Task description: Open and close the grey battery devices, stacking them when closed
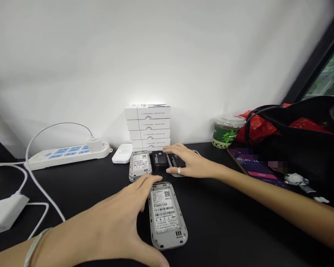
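Observation:
My left hand point(122, 218) lies flat on the black table, fingers stretched, its fingertips against the left edge of a grey open-backed device point(167, 215) with a white label. Farther back my right hand point(189, 163), a ring on one finger, rests with fingers extended over a black battery point(176, 160) seated in another grey device. A second black battery point(158, 160) marked 3000 lies just left of it. A third open grey device point(140, 165) sits beside that.
A stack of white boxes point(149, 126) stands against the wall, a small white device point(122, 154) to its left. A power strip point(66, 152) with cables and a white adapter point(5, 213) lie left. A drink cup point(228, 131), phone point(256, 168) and black bag point(300, 126) sit right.

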The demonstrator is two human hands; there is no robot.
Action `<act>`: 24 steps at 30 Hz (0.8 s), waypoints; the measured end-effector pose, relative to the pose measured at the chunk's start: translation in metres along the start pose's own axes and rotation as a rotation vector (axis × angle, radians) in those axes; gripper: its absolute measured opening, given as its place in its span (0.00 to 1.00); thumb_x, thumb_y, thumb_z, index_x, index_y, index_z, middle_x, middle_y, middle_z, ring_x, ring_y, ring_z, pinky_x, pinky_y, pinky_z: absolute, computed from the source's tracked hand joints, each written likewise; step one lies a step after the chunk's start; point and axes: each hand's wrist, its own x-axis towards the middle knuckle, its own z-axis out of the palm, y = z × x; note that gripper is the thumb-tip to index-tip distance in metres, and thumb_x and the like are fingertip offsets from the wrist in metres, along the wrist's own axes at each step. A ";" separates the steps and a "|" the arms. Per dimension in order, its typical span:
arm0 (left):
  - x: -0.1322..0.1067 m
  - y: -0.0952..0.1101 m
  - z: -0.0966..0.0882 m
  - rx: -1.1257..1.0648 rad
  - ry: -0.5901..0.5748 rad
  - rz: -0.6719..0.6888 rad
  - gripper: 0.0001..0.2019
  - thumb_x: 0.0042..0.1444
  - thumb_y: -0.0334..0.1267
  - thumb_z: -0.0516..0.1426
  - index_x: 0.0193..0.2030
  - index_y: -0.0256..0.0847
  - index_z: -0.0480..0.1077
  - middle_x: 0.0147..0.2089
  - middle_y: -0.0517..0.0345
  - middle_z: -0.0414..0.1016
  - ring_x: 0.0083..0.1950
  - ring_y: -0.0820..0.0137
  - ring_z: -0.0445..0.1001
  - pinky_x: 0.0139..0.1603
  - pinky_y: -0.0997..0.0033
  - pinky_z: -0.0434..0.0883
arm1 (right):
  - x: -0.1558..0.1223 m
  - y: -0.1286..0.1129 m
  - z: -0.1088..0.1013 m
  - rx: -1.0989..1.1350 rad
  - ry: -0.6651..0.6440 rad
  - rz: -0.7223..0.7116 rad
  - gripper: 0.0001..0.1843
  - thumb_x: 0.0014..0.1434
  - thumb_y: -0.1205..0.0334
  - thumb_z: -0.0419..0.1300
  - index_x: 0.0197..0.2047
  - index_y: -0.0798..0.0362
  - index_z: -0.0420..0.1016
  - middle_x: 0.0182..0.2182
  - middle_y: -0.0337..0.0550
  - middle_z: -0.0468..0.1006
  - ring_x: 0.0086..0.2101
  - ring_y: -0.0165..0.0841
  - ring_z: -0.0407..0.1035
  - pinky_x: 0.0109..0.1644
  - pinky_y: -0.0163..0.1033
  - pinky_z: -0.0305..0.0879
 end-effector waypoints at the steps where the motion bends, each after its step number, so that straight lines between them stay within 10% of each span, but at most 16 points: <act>1: 0.000 0.000 0.000 0.000 -0.006 -0.015 0.58 0.36 0.66 0.68 0.72 0.54 0.48 0.50 0.54 0.69 0.43 0.57 0.74 0.44 0.59 0.74 | 0.008 0.002 -0.002 -0.002 -0.021 0.008 0.33 0.55 0.50 0.67 0.61 0.53 0.66 0.61 0.56 0.69 0.62 0.48 0.58 0.65 0.58 0.56; 12: 0.005 0.007 0.003 -0.059 0.006 -0.105 0.52 0.35 0.60 0.71 0.67 0.52 0.56 0.43 0.59 0.67 0.38 0.60 0.72 0.40 0.61 0.73 | 0.021 -0.004 -0.003 0.046 -0.023 0.080 0.46 0.44 0.55 0.72 0.64 0.55 0.60 0.54 0.56 0.74 0.54 0.48 0.69 0.61 0.56 0.62; 24: 0.002 0.004 0.007 -0.120 0.036 -0.069 0.39 0.36 0.55 0.72 0.50 0.46 0.58 0.42 0.60 0.67 0.40 0.63 0.71 0.38 0.67 0.71 | -0.043 -0.037 0.012 0.455 0.054 0.020 0.41 0.44 0.59 0.74 0.57 0.47 0.58 0.54 0.47 0.70 0.58 0.41 0.65 0.64 0.50 0.59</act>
